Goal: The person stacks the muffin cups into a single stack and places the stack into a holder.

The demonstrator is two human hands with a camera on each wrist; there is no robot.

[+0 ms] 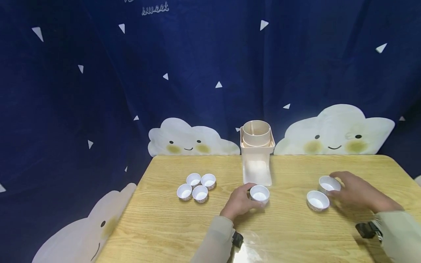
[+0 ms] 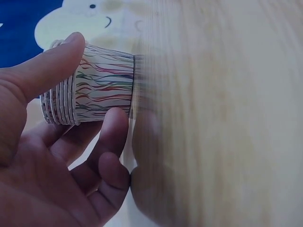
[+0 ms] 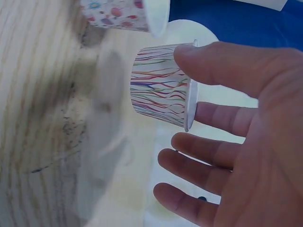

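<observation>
My left hand (image 1: 241, 201) grips a stack of small paper cups (image 1: 260, 194), thumb on one side and fingers on the other. Several nested rims show in the left wrist view, and the outermost cup (image 2: 104, 85) has wavy coloured stripes. On the right side of the table, my right hand (image 1: 356, 191) pinches a single striped paper cup (image 3: 161, 85) near its rim between thumb and index finger; the other fingers are extended. Beside it stands another paper cup (image 1: 317, 201), with a colourful pattern of dots. Whether the striped cup touches the table is unclear.
Several paper cups (image 1: 200, 194) stand in a cluster on the left of the wooden table (image 1: 158, 226). A beige holder with a round top (image 1: 256, 140) is at the back edge, behind the left hand. A dark blue curtain (image 1: 204, 47) hangs behind.
</observation>
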